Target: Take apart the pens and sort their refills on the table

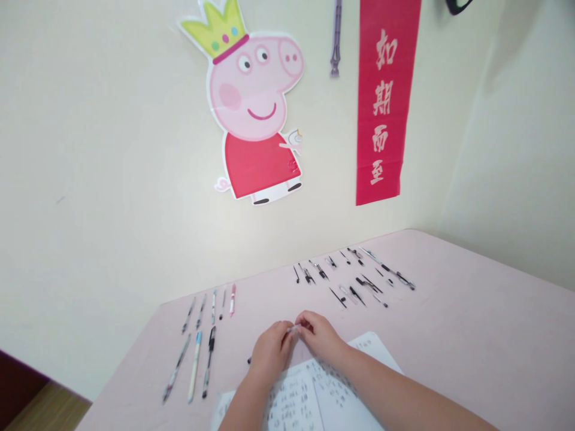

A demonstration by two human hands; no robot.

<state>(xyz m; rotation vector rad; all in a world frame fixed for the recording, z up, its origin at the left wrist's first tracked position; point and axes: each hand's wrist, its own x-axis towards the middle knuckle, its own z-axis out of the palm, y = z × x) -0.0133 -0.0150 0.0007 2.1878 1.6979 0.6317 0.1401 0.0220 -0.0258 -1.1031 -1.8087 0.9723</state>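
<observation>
My left hand (269, 351) and my right hand (320, 335) meet above the pink table (471, 335), fingers pinched together on a small pale pen part (293, 328) held between them. A dark tip (249, 360) pokes out beside the left hand. Under my wrists lies an open notebook (327, 389) with handwriting.
To the left lie two rows of whole pens (197, 347). Behind my hands, several dismantled pen parts (354, 275) are spread near the wall. A cartoon pig sticker (256, 108) and a red banner (384, 102) hang on the wall. The table's left edge drops to a wooden floor (49, 410).
</observation>
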